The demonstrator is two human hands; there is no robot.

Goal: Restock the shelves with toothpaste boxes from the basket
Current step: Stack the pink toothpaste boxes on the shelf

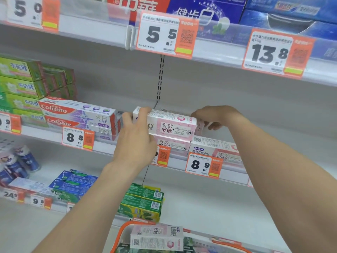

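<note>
Left hand (pixel 135 141) and right hand (pixel 216 115) clasp pink toothpaste box (pixel 173 125) atop stack (pixel 172 143); basket (pixel 121 231) at 6 o'clock holds more.

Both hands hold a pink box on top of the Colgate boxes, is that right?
Not quite. In the head view, the left hand and right hand hold the pink box on top of a second pink box. The Colgate boxes lie to its left.
</note>
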